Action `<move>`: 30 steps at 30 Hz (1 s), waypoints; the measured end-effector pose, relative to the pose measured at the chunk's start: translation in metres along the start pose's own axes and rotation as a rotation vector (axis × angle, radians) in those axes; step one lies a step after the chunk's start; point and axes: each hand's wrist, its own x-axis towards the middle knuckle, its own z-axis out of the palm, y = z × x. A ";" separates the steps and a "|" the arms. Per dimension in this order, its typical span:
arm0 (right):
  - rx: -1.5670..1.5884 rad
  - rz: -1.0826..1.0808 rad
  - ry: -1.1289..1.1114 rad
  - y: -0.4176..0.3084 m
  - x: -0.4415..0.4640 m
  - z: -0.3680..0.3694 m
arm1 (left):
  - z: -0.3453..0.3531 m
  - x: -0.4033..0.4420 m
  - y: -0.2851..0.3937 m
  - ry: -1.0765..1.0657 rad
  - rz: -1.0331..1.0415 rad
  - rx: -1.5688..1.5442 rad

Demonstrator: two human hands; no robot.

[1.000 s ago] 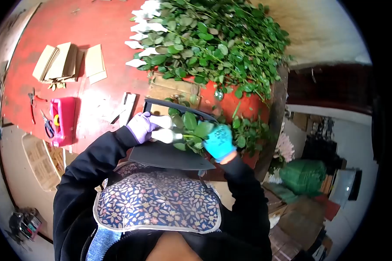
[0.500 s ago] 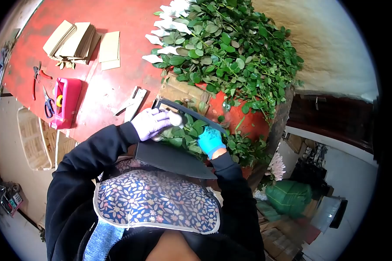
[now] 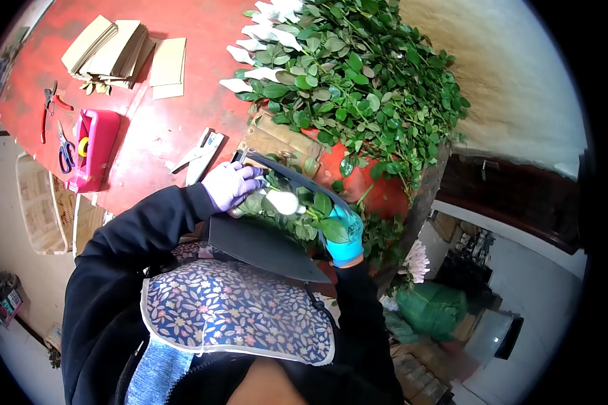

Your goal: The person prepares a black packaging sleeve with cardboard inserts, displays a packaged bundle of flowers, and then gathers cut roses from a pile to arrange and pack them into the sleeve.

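Note:
My left hand (image 3: 232, 186), in a light purple glove, reaches over the left end of a dark trough-like holder (image 3: 267, 248). Its fingers are stretched and slightly apart, touching the leaves and the far rim; the tips are partly hidden. My right hand (image 3: 345, 236), in a bright blue glove, is closed around the leafy stem of a rose. That rose's white-covered bud (image 3: 283, 202) points left, above the other green stems in the holder. Leaves hide part of the right fingers.
A large pile of roses (image 3: 378, 88) with white-covered heads lies on the red table (image 3: 203, 61). Further left are cardboard pieces (image 3: 108, 50), a stapler (image 3: 203, 155), a pink box (image 3: 94, 148), scissors (image 3: 65, 152) and red-handled pliers (image 3: 49, 108). A pink flower (image 3: 415, 262) stands right.
The rose bud has come up and right, clear of my left hand, with the stem in my right hand. My right hand has turned and moved slightly right and down. The left fingers have spread.

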 end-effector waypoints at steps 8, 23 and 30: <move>-0.776 -0.009 -0.278 -0.004 0.031 0.034 | -0.005 0.006 0.000 0.133 -0.294 -0.461; -0.687 -0.089 -0.123 -0.055 0.022 -0.016 | 0.005 0.014 -0.002 0.210 -0.274 -0.304; -0.721 -0.090 -0.047 -0.046 0.030 0.009 | -0.001 0.015 0.000 0.196 -0.258 -0.392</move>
